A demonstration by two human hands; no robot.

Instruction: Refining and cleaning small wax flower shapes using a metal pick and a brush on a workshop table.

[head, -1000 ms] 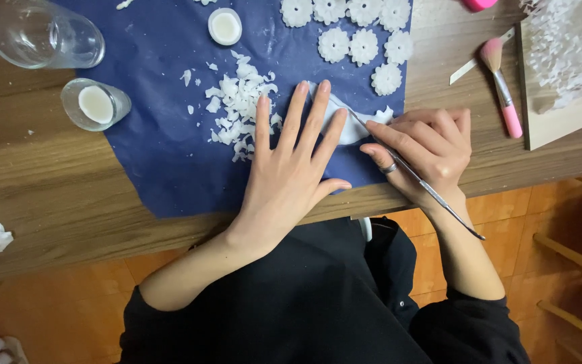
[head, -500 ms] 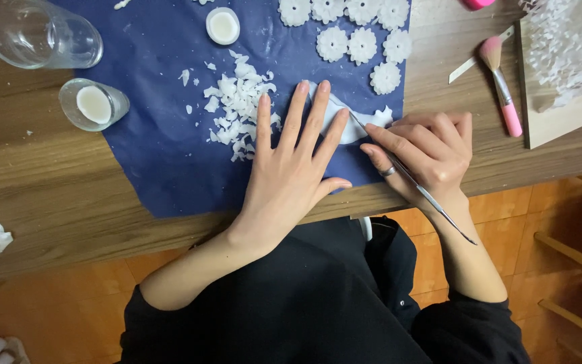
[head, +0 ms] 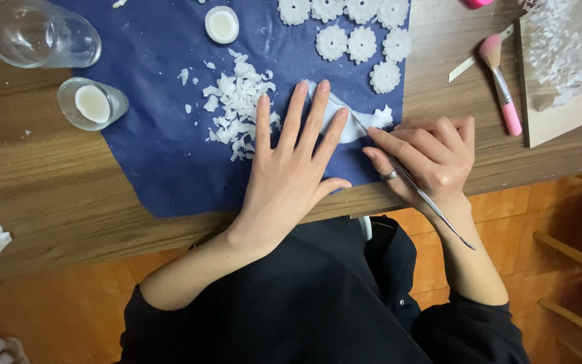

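Up top, white flower-shaped pieces (head: pixel 360 27) sit in rows on the dark blue sheet (head: pixel 149 101). A heap of white scraps (head: pixel 240 104) lies mid-sheet. At left, a clear glass (head: pixel 35 34) lies tipped above a small candle glass (head: pixel 92 102). Right side, a pink brush (head: pixel 500 81) rests beside a wooden board (head: pixel 560 114).

A single head-worn camera looks steeply down, from close above, at the worktop (head: pixel 48 202) edge and the person's lap.
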